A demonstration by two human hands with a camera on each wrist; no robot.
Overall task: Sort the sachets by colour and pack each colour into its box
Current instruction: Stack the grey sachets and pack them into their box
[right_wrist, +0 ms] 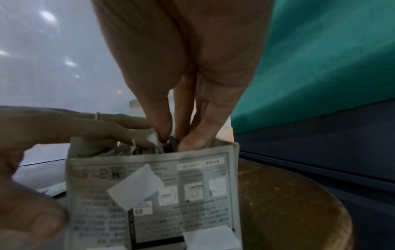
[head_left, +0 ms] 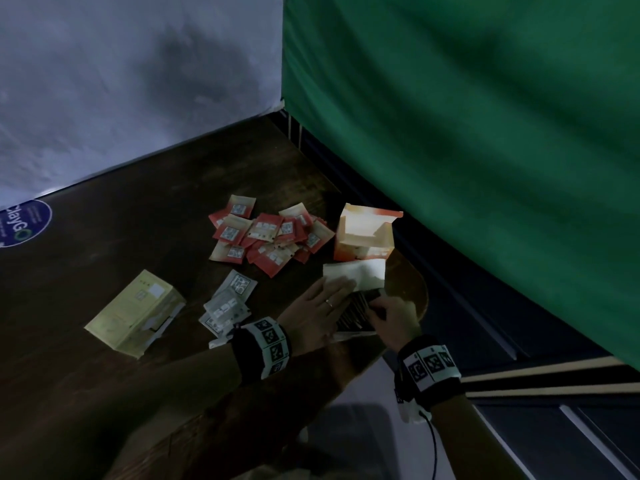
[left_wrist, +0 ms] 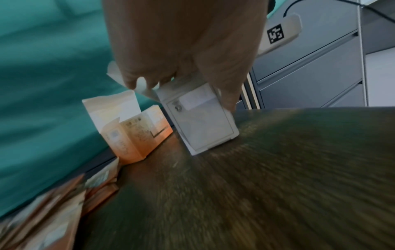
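Both hands work at a grey-white box (head_left: 356, 308) that stands near the rounded 4 o'clock edge of the dark wooden table (head_left: 145, 223). The left hand (head_left: 317, 315) holds the box from its 9 o'clock side: the fingers lie fairly straight over the open top and its white flap (head_left: 360, 271), while the thumb (left_wrist: 226, 88) presses the printed side panel. The right hand (head_left: 393, 318) grips from the 3 o'clock side; in the right-wrist view its fingertips (right_wrist: 164, 133) reach down into the box mouth, close together among the upright edges of the sachets packed inside. Whether they pinch one of those sachets cannot be told.

At 12 o'clock from the hands, just beyond the flap, stands an orange box (head_left: 365, 237), lid open. At 11 o'clock a loose heap of red sachets (head_left: 270, 240) spreads on the table, some overlapping. At 9 o'clock, just beside the left wrist, lies a small stack of grey-white sachets (head_left: 228, 303). Farther toward 9 o'clock a pale yellow box (head_left: 135, 311) lies flat with an end flap open.

A green curtain (head_left: 467, 133) hangs past the table's 2 o'clock side, and a round blue sticker (head_left: 24, 221) shows at the table's 10 o'clock edge. Both wrists carry black bands with square printed markers.
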